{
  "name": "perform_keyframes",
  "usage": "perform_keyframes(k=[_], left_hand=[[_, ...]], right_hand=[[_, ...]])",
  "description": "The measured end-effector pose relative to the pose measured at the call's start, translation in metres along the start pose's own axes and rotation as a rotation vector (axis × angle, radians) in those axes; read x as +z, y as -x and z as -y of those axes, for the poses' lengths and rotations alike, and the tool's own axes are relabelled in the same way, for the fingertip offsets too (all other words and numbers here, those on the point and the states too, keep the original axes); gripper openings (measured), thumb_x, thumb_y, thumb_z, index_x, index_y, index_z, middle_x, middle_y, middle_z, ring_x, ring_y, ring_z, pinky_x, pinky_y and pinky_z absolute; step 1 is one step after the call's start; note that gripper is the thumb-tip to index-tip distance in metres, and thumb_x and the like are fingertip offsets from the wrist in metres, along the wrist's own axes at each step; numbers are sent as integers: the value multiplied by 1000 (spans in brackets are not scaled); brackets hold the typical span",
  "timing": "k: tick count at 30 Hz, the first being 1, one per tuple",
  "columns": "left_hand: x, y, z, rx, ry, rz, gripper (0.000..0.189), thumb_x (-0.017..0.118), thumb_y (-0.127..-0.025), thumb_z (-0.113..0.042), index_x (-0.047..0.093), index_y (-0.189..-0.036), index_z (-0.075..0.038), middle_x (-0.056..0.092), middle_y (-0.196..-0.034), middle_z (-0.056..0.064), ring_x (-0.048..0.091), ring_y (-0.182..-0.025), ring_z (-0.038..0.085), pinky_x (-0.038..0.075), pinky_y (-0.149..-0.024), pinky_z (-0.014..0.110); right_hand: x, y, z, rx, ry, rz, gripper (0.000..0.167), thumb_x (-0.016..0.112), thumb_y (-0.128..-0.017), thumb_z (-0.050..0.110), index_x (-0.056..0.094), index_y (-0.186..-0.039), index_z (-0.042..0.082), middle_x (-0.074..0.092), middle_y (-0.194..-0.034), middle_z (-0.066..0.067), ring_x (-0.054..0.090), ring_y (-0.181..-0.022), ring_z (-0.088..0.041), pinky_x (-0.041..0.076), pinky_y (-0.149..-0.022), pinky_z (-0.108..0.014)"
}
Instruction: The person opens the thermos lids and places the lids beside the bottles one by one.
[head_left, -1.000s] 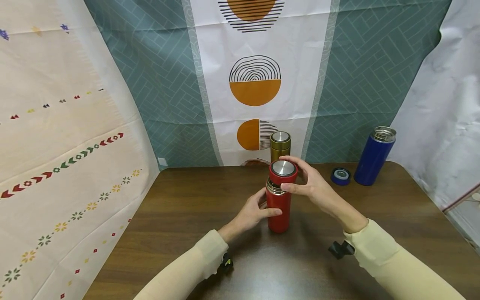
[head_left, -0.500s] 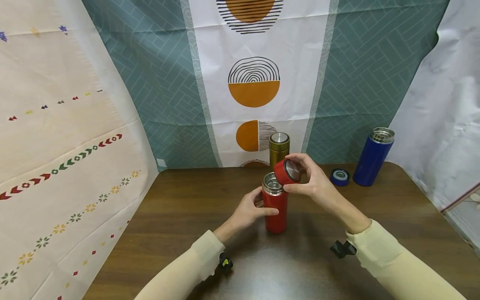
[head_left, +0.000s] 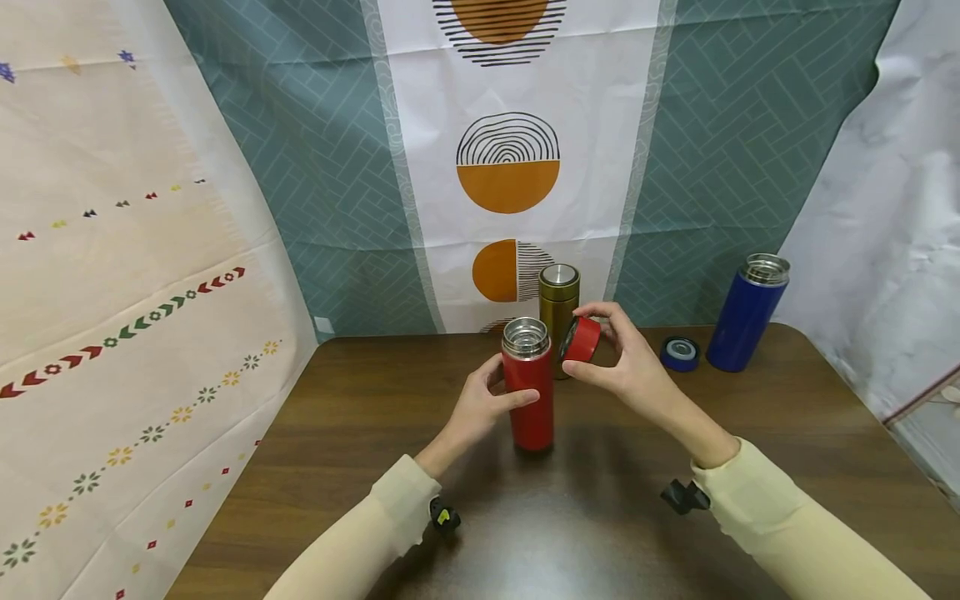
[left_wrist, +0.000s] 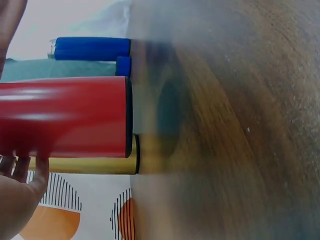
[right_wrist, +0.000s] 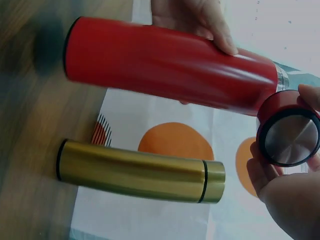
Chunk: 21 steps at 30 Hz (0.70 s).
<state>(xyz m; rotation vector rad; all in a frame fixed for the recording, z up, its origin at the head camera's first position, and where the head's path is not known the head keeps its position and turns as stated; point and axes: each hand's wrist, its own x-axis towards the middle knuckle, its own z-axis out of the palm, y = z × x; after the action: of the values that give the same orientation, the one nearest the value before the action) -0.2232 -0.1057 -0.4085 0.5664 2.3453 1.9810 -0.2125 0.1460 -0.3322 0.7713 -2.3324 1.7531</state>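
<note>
My left hand (head_left: 478, 408) grips a red thermos flask (head_left: 534, 427) around its body, thumb in front. The flask stands upright with its steel mouth uncovered, its base close over the table. My right hand (head_left: 628, 367) pinches the red flask lid (head_left: 587, 340) between thumb and fingers, just right of the mouth. The lid is tipped on its side; the right wrist view shows the brushed steel disc on the lid (right_wrist: 291, 139). Right behind both hands stands a gold thermos flask (head_left: 559, 287) with its lid on, partly covered by the red lid in the head view.
A blue thermos flask (head_left: 742, 321) with an uncovered steel mouth stands at the back right of the wooden table (head_left: 375, 400). Next to it lies a blue lid (head_left: 681, 353). A patterned cloth (head_left: 510, 192) hangs along the table's back edge.
The red lid has come off the flask's mouth, moved right and turned over onto its side in my right hand. My left hand has shifted the red flask left and slightly up.
</note>
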Motion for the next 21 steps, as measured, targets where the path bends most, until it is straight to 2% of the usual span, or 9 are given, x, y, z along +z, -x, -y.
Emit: perform_keyframes(k=[5, 11, 16, 21], left_hand=[[-3, 0, -3, 4, -18, -27, 64, 83, -89, -33, 57, -145, -14, 67, -134, 4, 61, -124, 26, 52, -105, 48], [-9, -1, -9, -5, -35, -63, 62, 82, -90, -32, 57, -145, -14, 67, -134, 5, 61, -125, 27, 51, -106, 50], [-13, -2, -14, -21, -27, -85, 60, 81, -91, -30, 58, -144, -14, 66, -135, 6, 60, -126, 28, 51, -105, 51], [-17, -2, -18, -39, -5, -125, 58, 82, -91, -26, 59, -143, -14, 66, -135, 6, 60, -127, 30, 50, -106, 53]], right_hand=[[1, 1, -2, -24, 96, -41, 61, 83, -89, 17, 50, -140, 17, 61, -128, -8, 62, -114, -25, 55, -86, -27], [4, 3, -2, -47, 185, -79, 62, 85, -88, 20, 49, -138, 12, 64, -126, -8, 60, -108, -23, 48, -90, -25], [5, 1, -3, -38, 199, -79, 64, 87, -87, 22, 51, -139, 12, 64, -130, -7, 59, -112, -25, 49, -97, -41], [6, 1, -5, -39, 195, -75, 64, 88, -85, 22, 56, -140, 13, 64, -133, -8, 56, -125, -26, 35, -115, -60]])
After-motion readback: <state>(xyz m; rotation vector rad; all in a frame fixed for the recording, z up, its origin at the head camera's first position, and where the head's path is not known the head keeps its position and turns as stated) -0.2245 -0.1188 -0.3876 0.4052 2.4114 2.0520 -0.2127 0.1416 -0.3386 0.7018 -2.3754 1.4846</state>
